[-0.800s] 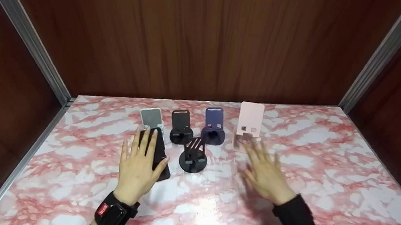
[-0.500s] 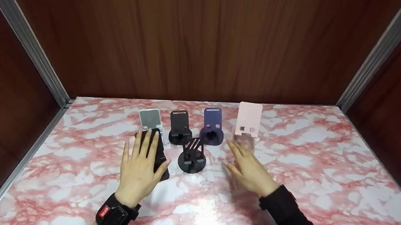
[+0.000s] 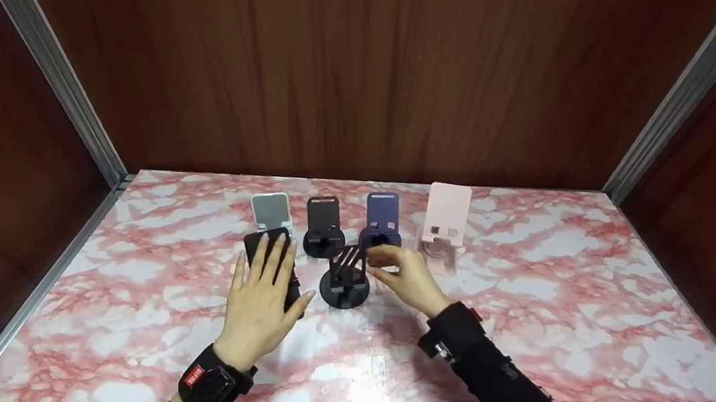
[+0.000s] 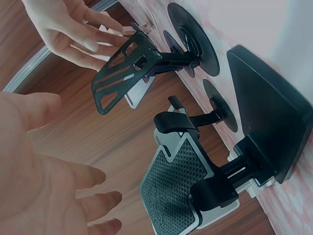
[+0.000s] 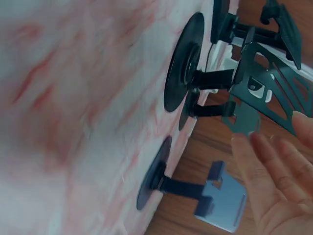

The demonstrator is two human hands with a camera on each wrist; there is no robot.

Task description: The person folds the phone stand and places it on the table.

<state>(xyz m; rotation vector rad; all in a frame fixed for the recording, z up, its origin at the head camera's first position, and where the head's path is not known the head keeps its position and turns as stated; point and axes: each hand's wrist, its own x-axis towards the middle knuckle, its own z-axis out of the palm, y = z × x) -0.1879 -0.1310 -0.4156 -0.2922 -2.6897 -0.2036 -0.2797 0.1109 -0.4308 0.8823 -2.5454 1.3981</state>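
Note:
My left hand [image 3: 258, 311] hovers with straight, spread fingers over a black phone stand [image 3: 257, 241] at the left. In the left wrist view, air shows between that hand [image 4: 34, 181] and the stand's textured plate [image 4: 173, 171]; the stand has a rectangular base [image 4: 269, 107]. My right hand [image 3: 413, 278] is beside a round-based black phone stand [image 3: 344, 294], fingertips right at the edge of its slotted plate. From the right wrist, the thumb overlaps the slotted plate [image 5: 264, 81], while the fingers extend below it with a gap to the thumb.
Behind stand a grey phone stand [image 3: 271, 210], a small black one [image 3: 323, 209], a purple one [image 3: 383, 209] and a pink one [image 3: 448, 208]. A brown wood-grain panel [image 3: 373, 68] rises behind the marbled table [image 3: 557, 284], with side panels left and right.
My right hand has moved left from in front of the pink stand to the slotted black stand, its fingers bending. The left hand has shifted slightly right over its stand.

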